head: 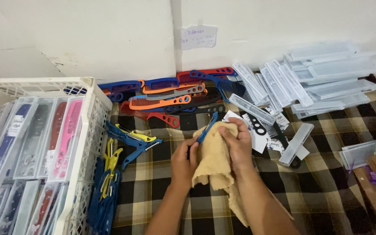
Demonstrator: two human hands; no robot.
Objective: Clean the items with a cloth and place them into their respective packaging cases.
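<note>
Tan cloth (216, 163) clutched by right hand (236, 146); left hand (183, 162) pinches blue comb (207, 129).

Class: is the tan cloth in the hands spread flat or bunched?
Bunched: the cloth is crumpled around a blue comb, gripped by both hands.

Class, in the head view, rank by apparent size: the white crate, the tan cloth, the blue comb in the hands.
1. White crate
2. Tan cloth
3. Blue comb, mostly hidden by the cloth, so its full size is unsure
</note>
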